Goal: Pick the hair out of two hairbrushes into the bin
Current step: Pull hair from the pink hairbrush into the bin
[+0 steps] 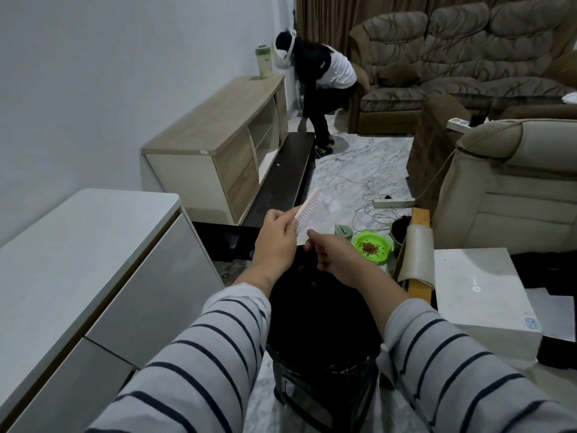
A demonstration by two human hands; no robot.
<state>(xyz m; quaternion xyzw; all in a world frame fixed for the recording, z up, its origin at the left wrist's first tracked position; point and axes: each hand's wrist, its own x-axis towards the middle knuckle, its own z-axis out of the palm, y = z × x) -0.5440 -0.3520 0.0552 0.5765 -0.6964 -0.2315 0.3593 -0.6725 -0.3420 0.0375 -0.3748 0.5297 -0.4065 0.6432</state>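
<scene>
A pale pink comb-like hairbrush point(90, 208) is held up over the bin, its teeth facing right. My left hand point(276, 237) grips its lower end. My right hand point(331, 256) is just right of it, fingertips pinched together at the lowest teeth; whether any hair is between them is too small to tell. The bin point(324, 339), lined with a black bag, stands on the floor directly under both hands. No second hairbrush is in view.
A white cabinet point(78, 260) stands at the left, a wooden TV unit point(218, 145) beyond it. A green bowl of pellets point(373, 246), cables and a power strip point(393, 202) lie on the floor. A white box point(480, 289) sits right. Another person point(321, 79) bends over far back.
</scene>
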